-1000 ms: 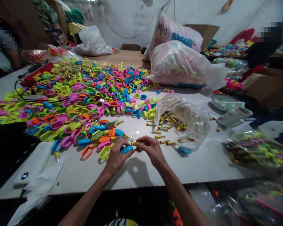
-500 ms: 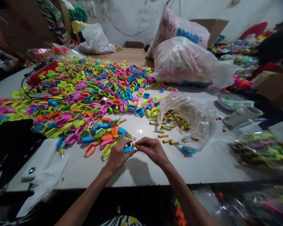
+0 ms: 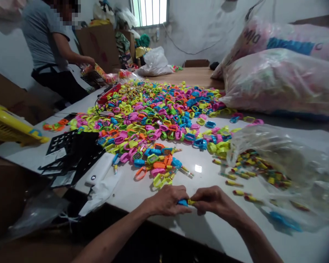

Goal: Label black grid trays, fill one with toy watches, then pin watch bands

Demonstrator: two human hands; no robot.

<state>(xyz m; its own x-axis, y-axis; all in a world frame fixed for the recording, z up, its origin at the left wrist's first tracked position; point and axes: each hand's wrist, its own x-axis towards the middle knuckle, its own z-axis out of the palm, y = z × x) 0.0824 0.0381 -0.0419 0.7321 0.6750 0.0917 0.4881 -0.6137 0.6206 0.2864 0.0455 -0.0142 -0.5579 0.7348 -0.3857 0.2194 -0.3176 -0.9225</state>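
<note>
Close to the table's front edge, my left hand [image 3: 168, 201] is closed around a blue plastic toy watch [image 3: 183, 202], mostly covered by the fingers. My right hand [image 3: 215, 202] pinches a small yellow tube [image 3: 191, 202], whose end meets the blue toy watch. Just beyond my left hand lie loose toy watches, among them a yellow toy watch [image 3: 161, 180] and an orange one [image 3: 140, 173]. To the right, more yellow tubes with red ends spill from a clear plastic bag [image 3: 296, 160]. A small pale square piece [image 3: 198, 168] rests on the table beyond my hands.
A big heap of coloured toy watches [image 3: 159, 113] covers the table's middle. Large filled plastic bags [image 3: 279, 80] stand at back right. On the left are black trays [image 3: 71, 157], a white device [image 3: 100, 170] and a yellow fan-like object [image 3: 13, 124]. A person [image 3: 49, 47] stands at far left.
My view has swung left, bringing the standing person and the window into sight. My hands stay together, with the yellow tube's end now against the blue toy watch.
</note>
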